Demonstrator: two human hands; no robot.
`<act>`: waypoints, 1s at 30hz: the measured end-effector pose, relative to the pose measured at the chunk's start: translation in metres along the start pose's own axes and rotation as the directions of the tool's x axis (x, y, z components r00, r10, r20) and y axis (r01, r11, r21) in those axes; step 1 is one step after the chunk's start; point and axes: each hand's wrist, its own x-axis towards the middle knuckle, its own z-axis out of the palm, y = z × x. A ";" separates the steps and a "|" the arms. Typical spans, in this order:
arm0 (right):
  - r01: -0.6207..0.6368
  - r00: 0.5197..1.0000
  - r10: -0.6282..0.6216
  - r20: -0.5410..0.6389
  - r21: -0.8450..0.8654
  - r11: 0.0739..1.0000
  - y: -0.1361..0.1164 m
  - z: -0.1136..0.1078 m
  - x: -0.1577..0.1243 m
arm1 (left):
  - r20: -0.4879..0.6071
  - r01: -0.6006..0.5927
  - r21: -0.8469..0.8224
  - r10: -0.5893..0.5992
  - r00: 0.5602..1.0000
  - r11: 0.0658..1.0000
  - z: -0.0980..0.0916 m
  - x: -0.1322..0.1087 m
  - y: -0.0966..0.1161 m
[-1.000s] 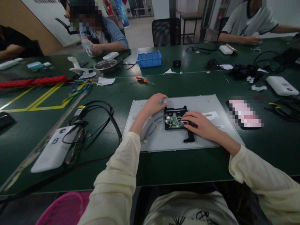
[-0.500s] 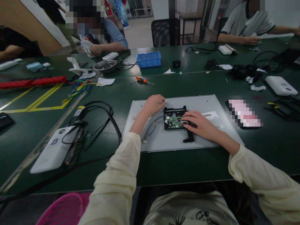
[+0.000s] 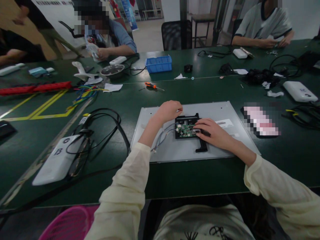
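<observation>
A flat grey panel point(image 3: 165, 153) lies on the green table, with a black bracket point(image 3: 202, 146) on it. Inside the bracket sits a green circuit board point(image 3: 186, 130). Grey wires point(image 3: 163, 135) run left from the board over the panel. My left hand point(image 3: 170, 111) is above the bracket's top left corner, its fingers curled together; anything between the fingertips is too small to make out. My right hand point(image 3: 212, 131) rests at the board's right end, its fingers round a small dark object point(image 3: 205, 132) that is partly hidden.
An orange screwdriver point(image 3: 150, 85) and a blue basket point(image 3: 158, 64) lie beyond the panel. To its left are black cables point(image 3: 117, 123) and a white power bank point(image 3: 58, 160); to its right, a phone point(image 3: 261, 120). People sit across the table.
My left hand has shifted slightly right, and the small pale thing at its fingertips no longer shows. My right hand has stayed in place.
</observation>
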 end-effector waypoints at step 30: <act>0.014 1.000 -0.014 0.006 -0.011 1.000 0.002 0.001 -0.001 | 0.105 -0.038 0.238 0.013 0.994 0.971 -0.021 -0.002 0.031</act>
